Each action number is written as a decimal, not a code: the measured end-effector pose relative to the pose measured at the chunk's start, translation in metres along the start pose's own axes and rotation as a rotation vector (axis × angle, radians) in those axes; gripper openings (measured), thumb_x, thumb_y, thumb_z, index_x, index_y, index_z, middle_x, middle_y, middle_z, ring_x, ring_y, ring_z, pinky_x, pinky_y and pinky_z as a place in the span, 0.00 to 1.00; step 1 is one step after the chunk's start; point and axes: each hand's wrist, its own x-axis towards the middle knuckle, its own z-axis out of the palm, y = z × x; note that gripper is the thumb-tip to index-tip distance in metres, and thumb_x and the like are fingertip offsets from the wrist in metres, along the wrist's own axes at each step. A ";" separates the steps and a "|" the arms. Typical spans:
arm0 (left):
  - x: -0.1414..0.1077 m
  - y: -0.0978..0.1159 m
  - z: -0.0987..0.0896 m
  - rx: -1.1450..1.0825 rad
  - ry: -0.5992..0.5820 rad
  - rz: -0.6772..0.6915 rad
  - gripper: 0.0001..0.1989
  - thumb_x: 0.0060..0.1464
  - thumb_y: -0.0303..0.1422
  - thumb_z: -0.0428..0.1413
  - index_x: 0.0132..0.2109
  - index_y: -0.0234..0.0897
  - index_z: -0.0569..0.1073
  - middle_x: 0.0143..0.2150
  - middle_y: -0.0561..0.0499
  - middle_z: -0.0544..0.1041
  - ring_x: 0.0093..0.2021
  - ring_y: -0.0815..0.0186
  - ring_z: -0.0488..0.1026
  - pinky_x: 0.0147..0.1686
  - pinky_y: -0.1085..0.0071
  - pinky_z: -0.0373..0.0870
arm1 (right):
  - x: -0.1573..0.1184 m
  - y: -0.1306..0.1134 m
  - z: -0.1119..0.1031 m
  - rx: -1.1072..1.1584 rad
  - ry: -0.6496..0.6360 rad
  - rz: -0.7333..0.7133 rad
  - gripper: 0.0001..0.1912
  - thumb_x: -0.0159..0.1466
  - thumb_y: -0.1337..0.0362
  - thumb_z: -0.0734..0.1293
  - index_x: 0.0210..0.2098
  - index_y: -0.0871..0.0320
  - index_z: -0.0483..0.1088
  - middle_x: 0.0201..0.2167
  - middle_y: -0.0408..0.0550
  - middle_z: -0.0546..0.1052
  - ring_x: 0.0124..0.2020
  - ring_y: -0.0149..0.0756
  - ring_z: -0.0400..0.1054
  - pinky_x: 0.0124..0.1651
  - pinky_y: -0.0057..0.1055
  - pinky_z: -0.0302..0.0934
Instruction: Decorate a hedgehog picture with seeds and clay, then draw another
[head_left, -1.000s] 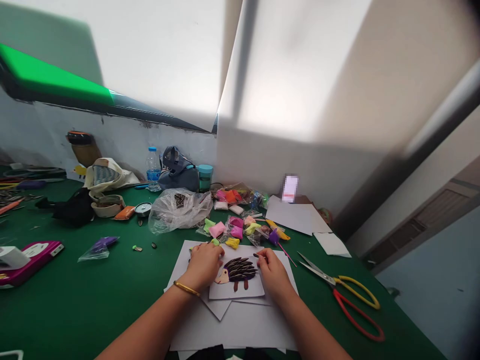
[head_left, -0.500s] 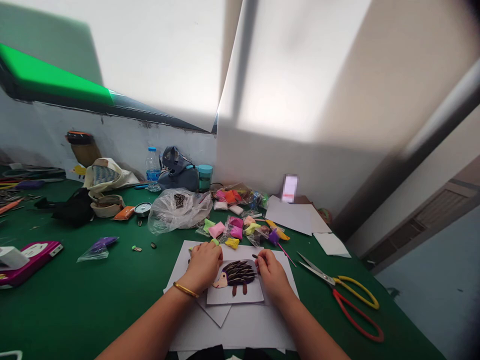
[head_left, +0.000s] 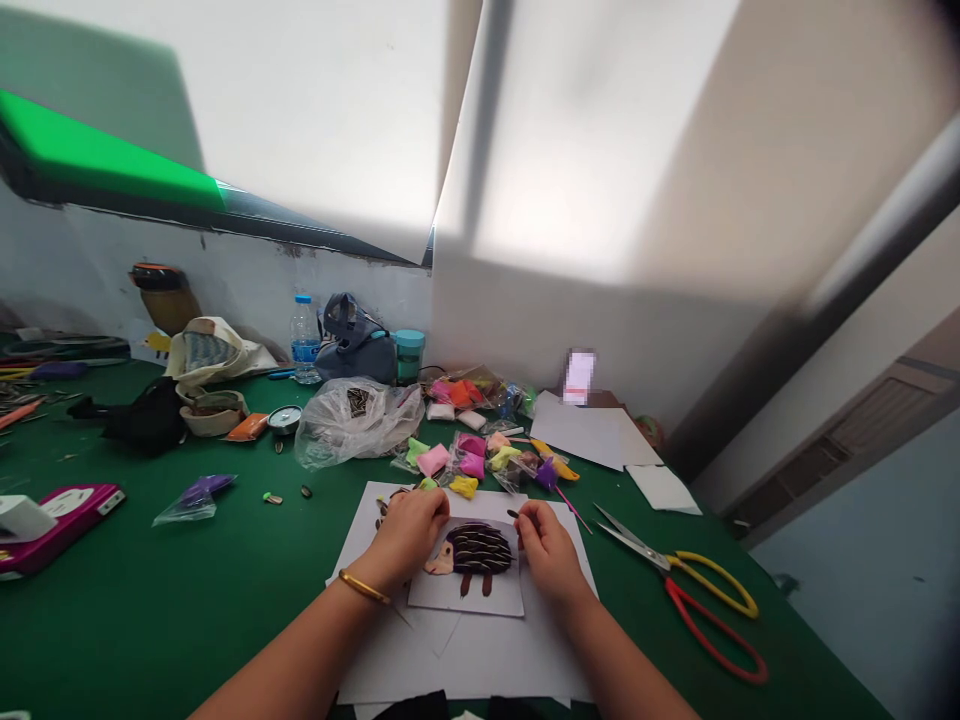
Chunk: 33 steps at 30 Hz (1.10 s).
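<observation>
A white card (head_left: 495, 600) lies on white paper sheets, bearing a hedgehog picture (head_left: 481, 550) with a peach face, brown legs and a back of dark striped sunflower seeds. At the card's upper left edge, my left hand (head_left: 412, 535) has its fingers closed on it; the fingertips are partly hidden. To the right of the hedgehog, my right hand (head_left: 551, 550) pinches a single dark sunflower seed (head_left: 513, 513) between thumb and finger. Beneath the card are larger white sheets (head_left: 457, 670). More seeds show partly behind my left hand.
Large scissors (head_left: 667, 563) with yellow and red handles lie open at the right. Coloured clay packets (head_left: 472, 455) sit behind the paper, beside a clear plastic bag (head_left: 360, 430) holding seeds. A purple clay packet (head_left: 199, 497) and a magenta case (head_left: 64, 520) lie left.
The card has shifted slightly left and turned a little. My left hand has moved slightly with it, while my right hand still pinches the seed just right of the card.
</observation>
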 end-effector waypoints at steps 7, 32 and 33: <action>0.000 -0.001 0.004 0.028 0.023 0.009 0.07 0.59 0.27 0.54 0.36 0.40 0.75 0.36 0.52 0.79 0.42 0.61 0.74 0.42 0.65 0.58 | 0.003 -0.001 -0.001 -0.073 0.050 -0.061 0.10 0.65 0.57 0.61 0.33 0.55 0.68 0.31 0.45 0.74 0.32 0.38 0.66 0.34 0.31 0.60; -0.004 -0.001 0.009 0.049 0.013 0.000 0.11 0.60 0.25 0.52 0.42 0.42 0.78 0.43 0.50 0.81 0.49 0.60 0.73 0.48 0.61 0.56 | 0.025 -0.046 0.013 -0.849 -0.176 -0.469 0.10 0.61 0.73 0.64 0.31 0.57 0.77 0.55 0.52 0.73 0.55 0.46 0.64 0.51 0.41 0.55; -0.004 -0.001 0.009 0.049 0.012 0.000 0.11 0.60 0.25 0.52 0.42 0.42 0.78 0.43 0.50 0.81 0.49 0.60 0.73 0.48 0.61 0.56 | 0.025 -0.046 0.013 -0.850 -0.182 -0.470 0.10 0.61 0.73 0.64 0.31 0.57 0.77 0.54 0.52 0.73 0.55 0.46 0.64 0.51 0.41 0.55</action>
